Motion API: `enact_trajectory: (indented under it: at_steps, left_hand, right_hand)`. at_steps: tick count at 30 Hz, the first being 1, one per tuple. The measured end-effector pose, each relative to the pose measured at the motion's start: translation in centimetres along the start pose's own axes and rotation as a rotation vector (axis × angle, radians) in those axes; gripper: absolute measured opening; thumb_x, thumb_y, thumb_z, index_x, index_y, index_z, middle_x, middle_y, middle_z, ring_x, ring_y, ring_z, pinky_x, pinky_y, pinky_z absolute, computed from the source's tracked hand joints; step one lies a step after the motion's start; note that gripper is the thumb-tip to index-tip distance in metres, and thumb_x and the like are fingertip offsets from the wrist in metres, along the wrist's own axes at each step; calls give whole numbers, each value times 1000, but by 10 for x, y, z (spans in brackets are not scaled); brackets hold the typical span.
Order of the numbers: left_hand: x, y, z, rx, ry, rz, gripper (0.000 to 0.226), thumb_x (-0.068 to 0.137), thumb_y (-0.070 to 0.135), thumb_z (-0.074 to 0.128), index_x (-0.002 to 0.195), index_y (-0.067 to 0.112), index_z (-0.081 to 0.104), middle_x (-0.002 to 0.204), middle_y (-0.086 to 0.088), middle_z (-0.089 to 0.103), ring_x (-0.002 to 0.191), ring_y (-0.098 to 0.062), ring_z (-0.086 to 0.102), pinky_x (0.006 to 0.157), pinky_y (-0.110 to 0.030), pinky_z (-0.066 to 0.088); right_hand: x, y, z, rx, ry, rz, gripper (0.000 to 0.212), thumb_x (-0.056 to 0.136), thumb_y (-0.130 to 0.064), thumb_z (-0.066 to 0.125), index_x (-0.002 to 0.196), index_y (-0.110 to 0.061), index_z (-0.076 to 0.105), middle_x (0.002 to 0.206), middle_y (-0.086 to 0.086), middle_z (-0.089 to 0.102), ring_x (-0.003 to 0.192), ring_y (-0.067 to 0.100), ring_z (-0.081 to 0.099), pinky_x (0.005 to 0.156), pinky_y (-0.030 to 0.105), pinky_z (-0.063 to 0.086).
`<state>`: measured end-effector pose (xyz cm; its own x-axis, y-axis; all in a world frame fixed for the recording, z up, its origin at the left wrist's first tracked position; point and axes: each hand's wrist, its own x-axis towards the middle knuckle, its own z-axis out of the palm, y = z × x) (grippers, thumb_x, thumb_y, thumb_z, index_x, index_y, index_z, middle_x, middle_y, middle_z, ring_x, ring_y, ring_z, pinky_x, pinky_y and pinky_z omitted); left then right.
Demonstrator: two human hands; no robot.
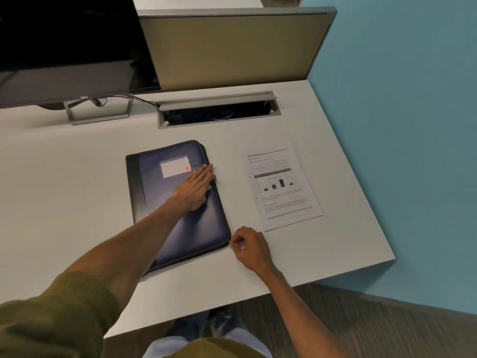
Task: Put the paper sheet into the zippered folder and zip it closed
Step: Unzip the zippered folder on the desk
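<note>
A dark blue zippered folder lies closed and flat on the white desk, with a white label on its cover. My left hand presses flat on the cover, fingers straight and reaching the folder's right edge. At the folder's near right corner, my right hand pinches the zipper pull, which is tiny and barely visible. To the right of the folder a printed paper sheet with a table and a bar chart lies flat on the desk, apart from both hands.
A monitor on a grey stand occupies the back left. An open cable tray is cut into the desk behind the folder. A beige partition rises at the back, and a teal wall borders the right.
</note>
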<state>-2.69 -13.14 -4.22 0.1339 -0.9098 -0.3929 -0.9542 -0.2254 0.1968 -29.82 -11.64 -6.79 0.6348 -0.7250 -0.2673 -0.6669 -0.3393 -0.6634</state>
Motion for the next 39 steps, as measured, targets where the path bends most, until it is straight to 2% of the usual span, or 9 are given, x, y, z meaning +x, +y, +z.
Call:
enact_trajectory:
  at_steps: [5,9,14,17,21,25,29,32,39]
  left_hand:
    - [-6,11,0,-18,48,-63,51,119,22,30,169,16,24,182,-7,-5,171,-28,-6,140,-46,8]
    - [-23,37,10,-128,158,-119,50,116,21,42,165,16,34,182,-6,10,171,-27,5,140,-45,13]
    - [-70,77,54,-276,273,-160,45,114,19,45,159,18,44,177,-3,28,167,-24,22,138,-41,20]
    - [-102,95,84,-358,315,-176,47,116,24,43,162,19,41,179,-2,23,168,-24,21,138,-47,20]
    - [-140,111,120,-379,407,-192,50,114,22,46,164,21,41,178,-1,26,168,-22,22,139,-46,20]
    - [-166,124,143,-345,475,-286,35,109,30,49,144,26,55,147,5,53,134,-18,56,117,-31,44]
    - [-176,138,154,-506,475,-439,22,109,40,53,128,31,56,128,12,58,114,-9,55,103,-24,49]
    - [-175,148,151,-658,512,-538,23,106,41,60,127,29,59,128,11,59,116,-8,57,105,-25,51]
    - [-173,158,139,-758,516,-651,34,103,37,68,134,22,62,136,5,62,130,-18,57,114,-35,50]
  right_hand:
    - [-18,-5,13,5,49,-8,9,93,-26,74,100,-19,73,97,-6,75,84,11,68,90,37,56]
    - [-22,-6,10,-18,21,-19,16,95,-32,74,105,-20,71,101,-7,73,87,9,66,94,29,48]
    - [-13,-12,-1,87,2,91,24,102,-32,66,95,-10,74,95,4,77,86,18,71,84,34,59]
    - [2,-18,-10,108,50,158,21,105,-22,61,107,-6,74,110,8,77,101,23,71,94,35,59]
    - [11,-28,-14,72,51,130,23,108,-21,56,117,-8,73,121,9,73,111,25,69,95,29,53]
    - [8,-31,-13,112,60,123,24,107,-18,58,124,-10,73,127,11,71,115,26,68,99,28,53]
    - [7,-34,-14,202,37,201,29,107,-11,56,130,-10,73,133,10,71,124,27,67,113,38,53]
    - [3,-34,-16,238,-15,222,32,105,-7,53,131,-10,72,132,8,72,123,27,67,112,40,54]
    - [-13,-48,-19,494,-38,392,28,102,-3,59,127,-6,72,129,15,72,121,33,69,109,44,56]
